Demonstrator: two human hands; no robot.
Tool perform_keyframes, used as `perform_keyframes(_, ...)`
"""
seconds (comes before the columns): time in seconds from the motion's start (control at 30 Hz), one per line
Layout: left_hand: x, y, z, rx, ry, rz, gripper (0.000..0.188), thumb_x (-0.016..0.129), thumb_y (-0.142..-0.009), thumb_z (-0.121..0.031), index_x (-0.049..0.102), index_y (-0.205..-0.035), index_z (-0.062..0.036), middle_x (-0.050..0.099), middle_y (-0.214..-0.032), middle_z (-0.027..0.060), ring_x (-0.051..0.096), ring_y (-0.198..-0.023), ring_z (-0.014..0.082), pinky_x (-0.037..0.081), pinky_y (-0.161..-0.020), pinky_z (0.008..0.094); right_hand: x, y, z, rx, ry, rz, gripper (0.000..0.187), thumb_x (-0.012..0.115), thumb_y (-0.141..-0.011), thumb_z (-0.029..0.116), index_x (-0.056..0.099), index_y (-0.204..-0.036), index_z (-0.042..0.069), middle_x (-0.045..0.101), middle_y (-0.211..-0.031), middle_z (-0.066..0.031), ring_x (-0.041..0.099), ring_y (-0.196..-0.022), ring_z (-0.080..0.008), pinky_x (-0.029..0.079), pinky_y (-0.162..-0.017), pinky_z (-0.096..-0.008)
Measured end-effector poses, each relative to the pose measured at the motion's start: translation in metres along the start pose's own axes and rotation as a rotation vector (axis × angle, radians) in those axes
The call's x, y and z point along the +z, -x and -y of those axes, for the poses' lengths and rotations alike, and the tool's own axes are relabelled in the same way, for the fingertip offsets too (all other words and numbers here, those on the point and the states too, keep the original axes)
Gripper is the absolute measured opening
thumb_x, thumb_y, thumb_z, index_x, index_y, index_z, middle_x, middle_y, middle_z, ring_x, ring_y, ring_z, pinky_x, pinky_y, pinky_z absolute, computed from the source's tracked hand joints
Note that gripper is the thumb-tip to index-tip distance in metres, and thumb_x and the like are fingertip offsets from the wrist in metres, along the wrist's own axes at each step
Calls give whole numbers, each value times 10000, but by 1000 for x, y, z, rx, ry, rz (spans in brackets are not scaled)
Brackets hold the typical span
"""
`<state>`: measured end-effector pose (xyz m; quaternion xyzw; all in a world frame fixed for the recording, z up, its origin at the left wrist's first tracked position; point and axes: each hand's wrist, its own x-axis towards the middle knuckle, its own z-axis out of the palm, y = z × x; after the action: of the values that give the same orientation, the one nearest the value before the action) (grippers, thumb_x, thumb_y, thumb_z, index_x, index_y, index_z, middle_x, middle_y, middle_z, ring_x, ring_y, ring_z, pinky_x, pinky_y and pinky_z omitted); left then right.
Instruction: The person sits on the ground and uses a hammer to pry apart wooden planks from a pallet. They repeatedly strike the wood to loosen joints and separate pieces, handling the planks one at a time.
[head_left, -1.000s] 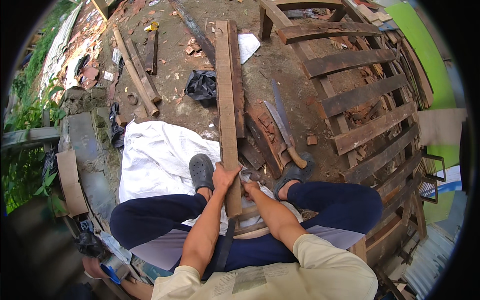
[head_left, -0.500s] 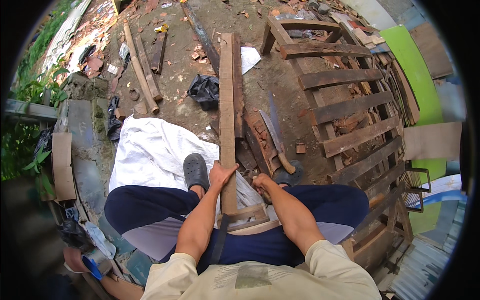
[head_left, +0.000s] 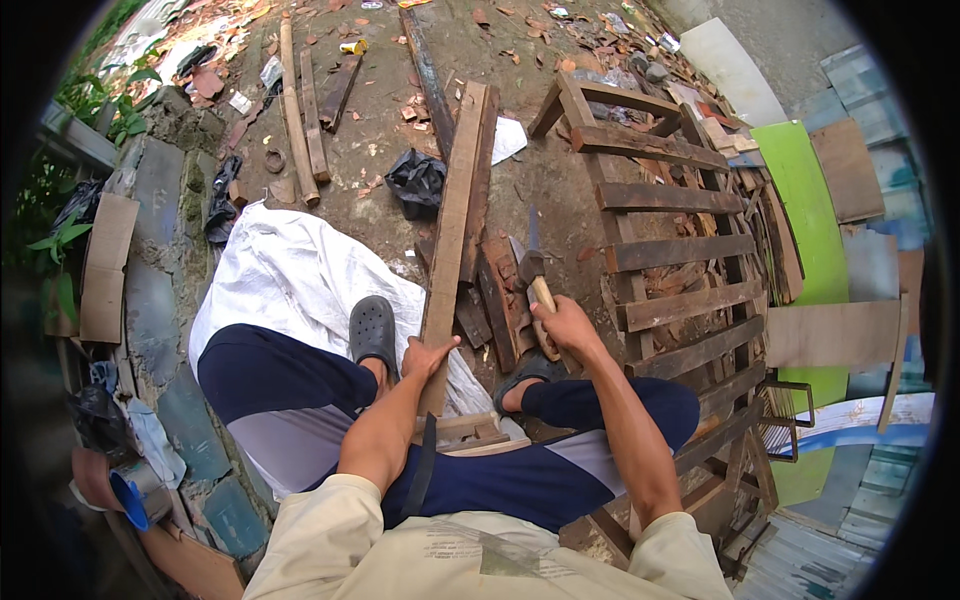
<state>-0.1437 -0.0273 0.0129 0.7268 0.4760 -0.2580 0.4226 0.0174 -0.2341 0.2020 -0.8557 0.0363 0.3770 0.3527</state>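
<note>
A long wooden plank stretches away from my lap, its near end by a small wooden frame between my legs. My left hand grips the plank near that end, thumb across its top. In my right hand is a hammer, held by its pale wooden handle with the dark head pointing away, to the right of the plank. Beyond and partly under the hammer lie a machete and a blue saw blade. Another darker plank lies alongside the long one.
To the right leans a slatted wooden frame, with a green board behind it. A white sack spreads by my left foot, a black plastic bag farther off. Loose timber lies at the far left beside a low wall.
My right hand has come up from low beside the plank with the hammer now visible in it. The plank's far end has swung to the right; my left hand still holds it.
</note>
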Motion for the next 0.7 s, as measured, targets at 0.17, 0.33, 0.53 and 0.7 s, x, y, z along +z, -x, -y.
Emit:
perform_keyframes(0.17,-10,21,5,196,-153,37,1096,805,-570,-744,517,-1237,77,641,-1205,286,643,-1126,402,516,-949,448,23,0,-49,123,-30,43,327,655,-908,243,636,-925,-84,608,-646,-108,592,-478,-194,457,-421,-369)
perform_keyframes(0.33,-6,32,-4,294,-229,-99,1004,810,-624,-685,524,-1201,86,628,-1165,278,648,-1084,414,522,-930,461,27,-10,-35,47,17,41,316,668,-896,230,638,-868,-83,613,-639,-124,612,-493,-211,470,-439,-380)
perform_keyframes(0.53,8,50,-20,309,-293,-178,946,844,-691,-552,460,-1270,90,571,-1205,266,623,-1096,433,527,-917,484,28,-16,-18,-47,-29,-27,344,676,-886,235,636,-830,-101,640,-640,-143,646,-512,-241,491,-483,-395)
perform_keyframes(0.7,-1,59,-32,308,-330,-128,1001,866,-632,-580,471,-1247,104,602,-1189,289,639,-1085,434,533,-920,471,18,-15,-5,18,-16,-36,322,660,-892,209,626,-881,-111,638,-677,-119,644,-533,-216,492,-491,-375)
